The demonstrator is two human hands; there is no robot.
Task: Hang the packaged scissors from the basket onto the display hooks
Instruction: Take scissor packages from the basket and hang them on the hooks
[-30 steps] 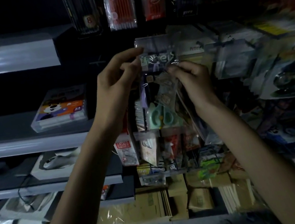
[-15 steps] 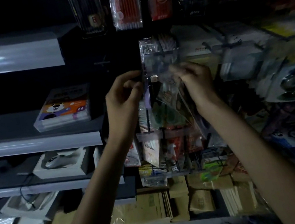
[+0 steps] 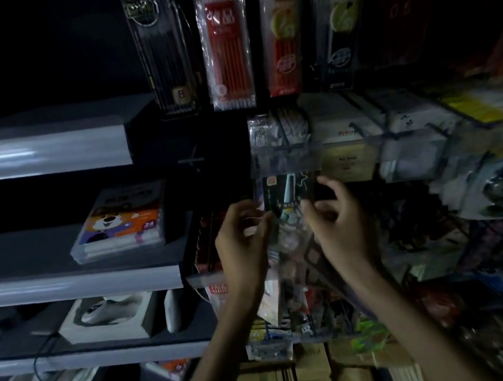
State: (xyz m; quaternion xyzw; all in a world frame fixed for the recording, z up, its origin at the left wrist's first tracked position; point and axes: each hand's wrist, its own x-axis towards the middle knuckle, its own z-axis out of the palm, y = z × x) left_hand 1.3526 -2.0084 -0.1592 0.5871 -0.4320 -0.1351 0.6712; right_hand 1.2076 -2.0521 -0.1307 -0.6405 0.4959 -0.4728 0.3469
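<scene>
Dim shelving, pencil packs (image 3: 226,43) hang above the scissors package (image 3: 289,195), pinched by left hand (image 3: 241,247) and right hand (image 3: 342,228).

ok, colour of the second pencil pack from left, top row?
The pencil pack is red; head view.

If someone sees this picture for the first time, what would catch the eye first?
Most likely the left hand and the right hand at the centre, close on either side of the packaged scissors; whether they grip it is unclear. Next, the red pencil pack hanging above, and the cartoon dog box on the shelf to the left.
</scene>
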